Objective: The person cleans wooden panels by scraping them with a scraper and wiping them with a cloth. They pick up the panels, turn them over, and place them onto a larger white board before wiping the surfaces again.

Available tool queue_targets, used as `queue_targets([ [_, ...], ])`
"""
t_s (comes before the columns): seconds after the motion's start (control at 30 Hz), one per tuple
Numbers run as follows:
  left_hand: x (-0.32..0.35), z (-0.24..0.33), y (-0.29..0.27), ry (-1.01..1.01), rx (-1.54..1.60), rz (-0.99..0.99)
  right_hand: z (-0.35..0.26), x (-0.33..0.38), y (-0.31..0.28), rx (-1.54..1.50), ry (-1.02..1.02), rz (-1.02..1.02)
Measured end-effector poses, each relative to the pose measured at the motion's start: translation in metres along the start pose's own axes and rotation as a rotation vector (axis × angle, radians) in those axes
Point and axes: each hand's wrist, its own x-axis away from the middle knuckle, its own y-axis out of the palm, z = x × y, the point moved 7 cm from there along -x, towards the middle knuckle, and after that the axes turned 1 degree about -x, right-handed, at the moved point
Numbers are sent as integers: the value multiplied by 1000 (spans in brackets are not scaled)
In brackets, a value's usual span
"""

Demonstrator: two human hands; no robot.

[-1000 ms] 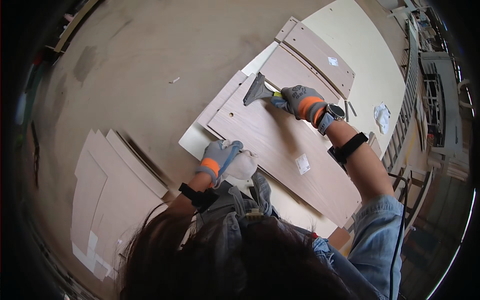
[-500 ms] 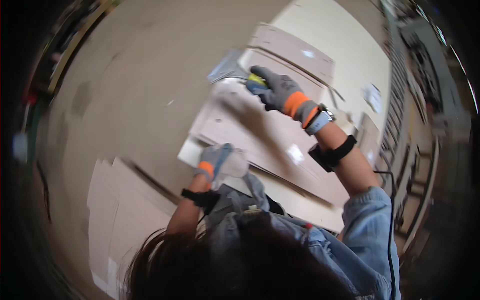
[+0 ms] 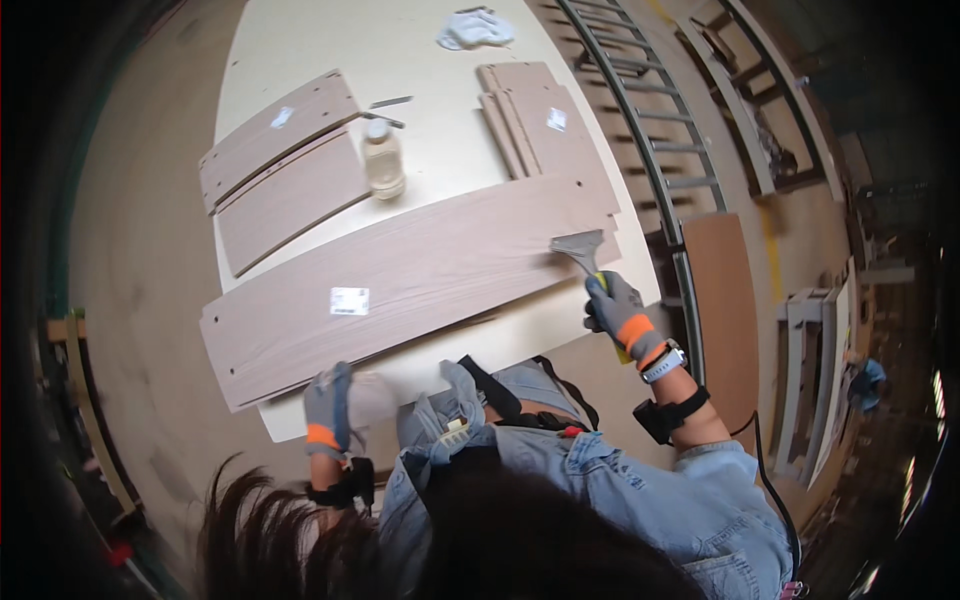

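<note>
My right hand (image 3: 613, 305), in a grey glove with an orange cuff, is closed around the yellow handle of a scraper (image 3: 580, 248). The scraper's wide metal blade is over the right end of a long pinkish wood-grain board (image 3: 440, 265), and I cannot tell if it touches. My left hand (image 3: 329, 400), gloved the same way, is closed on a pale cloth (image 3: 371, 398) beside the board's near left edge. A white label (image 3: 349, 301) is stuck on the board, which lies across the white table (image 3: 440, 120).
A bottle of cream-coloured liquid (image 3: 383, 160) stands behind the board. Shorter boards (image 3: 285, 190) lie at the left and more boards (image 3: 530, 115) at the back right. A white cloth (image 3: 474, 29) is on the far end. Along the table's right runs a roller conveyor (image 3: 660, 110).
My right hand has carried the scraper from the board's left end to its right end. The view has turned and shows more of the table. My left hand still holds the cloth.
</note>
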Motion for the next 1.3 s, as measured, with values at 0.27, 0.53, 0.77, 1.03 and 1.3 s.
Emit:
queue_targets([
  [0.27,-91,182,107,-256,-70,-287,68,-26,-75,269,62,-126],
  [0.53,-101,212,136,-420,-111,-265,76,-47,-75,568,-118,-198],
  [0.77,-97,209,132,-491,-16,-213,57,-55,-69,683,-118,-180],
  [1.03,-100,213,128,-492,-24,-247,6,-106,-46,731,-234,-124],
  [1.3,-103,208,132,-455,-69,-329,-46,-144,-33,802,-151,-176],
])
